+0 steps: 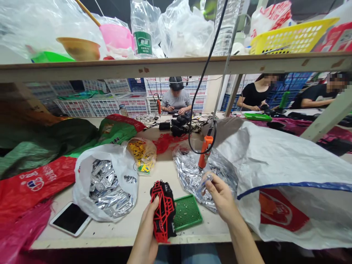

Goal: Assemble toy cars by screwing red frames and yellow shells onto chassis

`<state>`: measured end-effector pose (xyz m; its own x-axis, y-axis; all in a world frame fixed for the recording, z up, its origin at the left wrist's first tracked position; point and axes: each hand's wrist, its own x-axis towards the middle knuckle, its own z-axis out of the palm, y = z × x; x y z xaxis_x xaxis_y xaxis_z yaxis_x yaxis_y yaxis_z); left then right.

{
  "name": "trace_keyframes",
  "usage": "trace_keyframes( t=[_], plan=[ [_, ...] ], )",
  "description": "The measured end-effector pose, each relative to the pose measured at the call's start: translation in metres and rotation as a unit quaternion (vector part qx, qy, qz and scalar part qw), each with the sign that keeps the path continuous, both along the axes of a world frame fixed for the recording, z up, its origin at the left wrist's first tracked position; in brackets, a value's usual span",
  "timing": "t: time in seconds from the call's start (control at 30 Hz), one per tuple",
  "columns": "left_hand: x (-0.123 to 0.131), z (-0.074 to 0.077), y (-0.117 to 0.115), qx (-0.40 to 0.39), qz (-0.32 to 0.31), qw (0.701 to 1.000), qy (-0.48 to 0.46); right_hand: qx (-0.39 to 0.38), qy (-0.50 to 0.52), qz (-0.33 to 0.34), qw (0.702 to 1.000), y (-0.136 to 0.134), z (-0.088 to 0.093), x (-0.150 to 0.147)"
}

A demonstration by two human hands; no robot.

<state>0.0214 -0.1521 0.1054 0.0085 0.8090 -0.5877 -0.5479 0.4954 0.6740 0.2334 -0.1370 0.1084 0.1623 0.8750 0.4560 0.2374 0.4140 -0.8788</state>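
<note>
My left hand (148, 229) is closed around a toy car body (162, 212) with a red lattice frame over black parts, held above the near edge of the table. Raised to the right, my right hand (222, 196) pinches a small clear plastic piece (202, 186); its exact shape is blurred. An orange electric screwdriver (205, 150) hangs bit-down just above that hand. Behind the fingers lies a clear bag of shiny silver parts (185, 172). Right beside the car body sits a green pegged tray (189, 212) with tiny bits in it.
On the left are a white bag (82, 190) of silver parts, a bag of yellow pieces (139, 154) and a tablet (71, 219). A large white sack (286, 157) covers the right side. A loaded shelf (176, 68) crosses overhead. Several people work across the table.
</note>
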Motion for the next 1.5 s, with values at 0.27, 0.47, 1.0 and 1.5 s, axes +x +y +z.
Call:
trace_keyframes(
  t=[0.27,0.47,1.0,1.5],
  plan=[
    [0.018,0.005,0.001,0.056,0.001,0.997,-0.05,-0.008,-0.114,0.152,0.982,-0.018,0.026,-0.042],
    [0.016,0.012,-0.001,0.079,0.009,0.997,-0.014,0.05,-0.171,0.097,0.979,-0.016,0.013,-0.05],
    [0.026,0.013,-0.004,0.19,0.081,0.978,0.036,0.127,-0.091,0.002,0.988,-0.026,0.013,-0.068],
    [0.028,0.006,-0.006,0.253,0.076,0.961,0.076,0.117,-0.046,-0.092,0.988,-0.036,0.005,-0.066]
  ],
)
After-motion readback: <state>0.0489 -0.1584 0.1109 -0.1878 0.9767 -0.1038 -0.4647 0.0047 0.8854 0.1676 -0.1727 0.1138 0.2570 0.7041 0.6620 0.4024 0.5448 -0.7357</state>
